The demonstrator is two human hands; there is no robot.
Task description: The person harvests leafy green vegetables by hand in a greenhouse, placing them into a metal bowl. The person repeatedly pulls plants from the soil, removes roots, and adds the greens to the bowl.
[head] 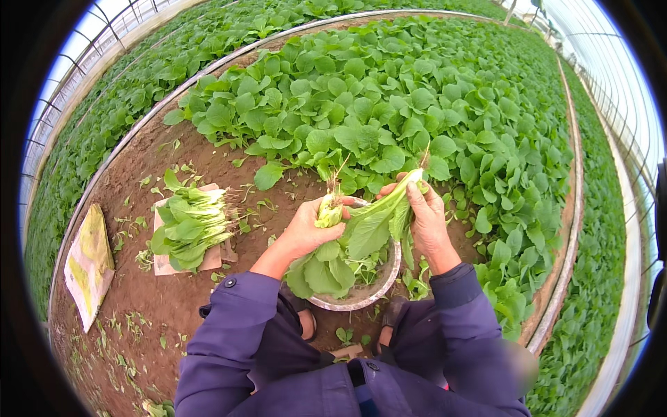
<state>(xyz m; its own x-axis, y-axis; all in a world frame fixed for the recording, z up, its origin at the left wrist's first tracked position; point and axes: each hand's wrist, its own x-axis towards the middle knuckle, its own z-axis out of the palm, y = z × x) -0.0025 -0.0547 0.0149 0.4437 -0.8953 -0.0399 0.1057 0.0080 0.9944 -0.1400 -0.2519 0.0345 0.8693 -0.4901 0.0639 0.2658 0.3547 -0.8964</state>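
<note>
My left hand (312, 227) grips a bunch of leafy greens (327, 268) by the pale stems, roots upward and leaves hanging down. In my right hand (430, 219) is another leafy green plant (378, 224), held near its white base with thin roots pointing up. Its leaves slant down to the left, towards the other bunch. Below both hands stands a round basin (393, 281) with a worn rim, between my feet. Some loose leaves (367, 271) lie inside it; the held leaves hide part of the basin.
Left of me, a pile of rooted greens (195, 224) lies on a flat board (211, 259). A stained sack (91, 266) rests farther left on the soil. Dense growing greens (365, 114) fill the bed ahead and to the right, bordered by a pale curved strip (576, 182).
</note>
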